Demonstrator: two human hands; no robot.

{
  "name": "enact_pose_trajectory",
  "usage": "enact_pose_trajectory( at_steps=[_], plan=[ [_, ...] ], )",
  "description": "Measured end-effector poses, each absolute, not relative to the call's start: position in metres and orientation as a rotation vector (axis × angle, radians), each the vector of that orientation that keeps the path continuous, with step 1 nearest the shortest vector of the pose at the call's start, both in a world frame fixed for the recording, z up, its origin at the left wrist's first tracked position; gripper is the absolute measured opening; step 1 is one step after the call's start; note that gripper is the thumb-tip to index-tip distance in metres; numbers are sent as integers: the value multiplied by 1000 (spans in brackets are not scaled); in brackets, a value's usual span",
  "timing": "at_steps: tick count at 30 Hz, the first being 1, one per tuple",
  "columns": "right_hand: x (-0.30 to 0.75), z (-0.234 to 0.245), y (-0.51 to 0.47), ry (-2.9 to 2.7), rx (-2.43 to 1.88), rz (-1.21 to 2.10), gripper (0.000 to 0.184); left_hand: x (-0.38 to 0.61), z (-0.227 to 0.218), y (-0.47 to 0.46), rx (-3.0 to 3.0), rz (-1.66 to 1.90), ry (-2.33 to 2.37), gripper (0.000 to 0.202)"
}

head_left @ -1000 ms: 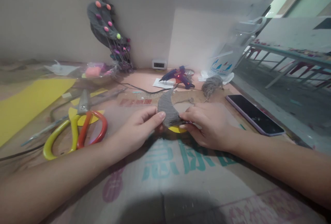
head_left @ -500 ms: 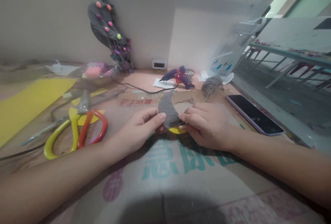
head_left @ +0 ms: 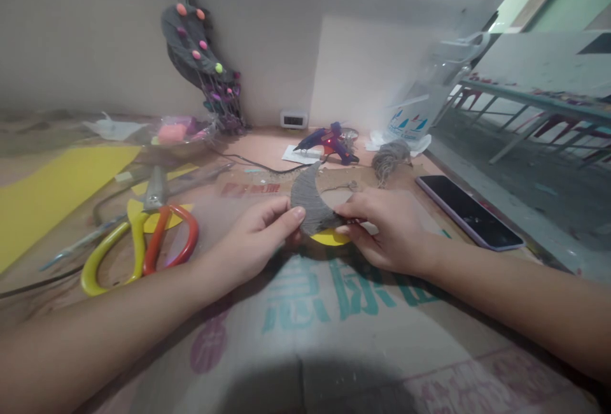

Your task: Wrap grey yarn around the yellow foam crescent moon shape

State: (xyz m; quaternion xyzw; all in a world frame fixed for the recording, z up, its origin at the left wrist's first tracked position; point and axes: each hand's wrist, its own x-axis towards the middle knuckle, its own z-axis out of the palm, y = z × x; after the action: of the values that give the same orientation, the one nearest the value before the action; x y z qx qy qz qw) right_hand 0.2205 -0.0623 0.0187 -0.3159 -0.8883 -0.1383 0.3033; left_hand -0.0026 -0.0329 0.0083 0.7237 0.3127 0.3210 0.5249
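My left hand [head_left: 258,235] pinches the lower left edge of a crescent shape [head_left: 308,200] wrapped in grey twine, with a yellow uncovered end [head_left: 329,237] showing below. My right hand [head_left: 386,226] pinches the twine at the crescent's lower right, fingers pressed together against the wrapped part. A thin strand runs from there toward a loose ball of grey twine [head_left: 389,158] farther back. Both hands rest over a printed cardboard sheet [head_left: 324,312].
Yellow and red scissors [head_left: 143,235] lie to the left by yellow foam sheets [head_left: 52,191]. A blue glue gun [head_left: 329,142] stands at the back with its cord. A dark phone [head_left: 470,212] lies right. A grey beaded ornament [head_left: 200,64] leans in the corner.
My right hand's fingers shifted slightly to the right along the crescent's lower end, baring more of the yellow tip. My left hand kept its pinch and stayed in place.
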Motion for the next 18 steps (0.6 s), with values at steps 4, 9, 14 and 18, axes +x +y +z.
enact_pose_trajectory(
  at_steps=[4, 9, 14, 18],
  plan=[
    [220, 22, -63, -2429, -786, -533, 10, -2, 9, -32, 1744, 779, 775, 28],
    [219, 23, -63, -2429, -838, -597, 12, -2, 8, -31, 1770, 794, 767, 28],
    [218, 24, -64, -2439, -837, -639, 13, -3, 7, -31, 1756, 792, 736, 28],
    [218, 24, -65, -2454, -823, -671, 14, -3, 7, -31, 1762, 797, 730, 29]
  ],
)
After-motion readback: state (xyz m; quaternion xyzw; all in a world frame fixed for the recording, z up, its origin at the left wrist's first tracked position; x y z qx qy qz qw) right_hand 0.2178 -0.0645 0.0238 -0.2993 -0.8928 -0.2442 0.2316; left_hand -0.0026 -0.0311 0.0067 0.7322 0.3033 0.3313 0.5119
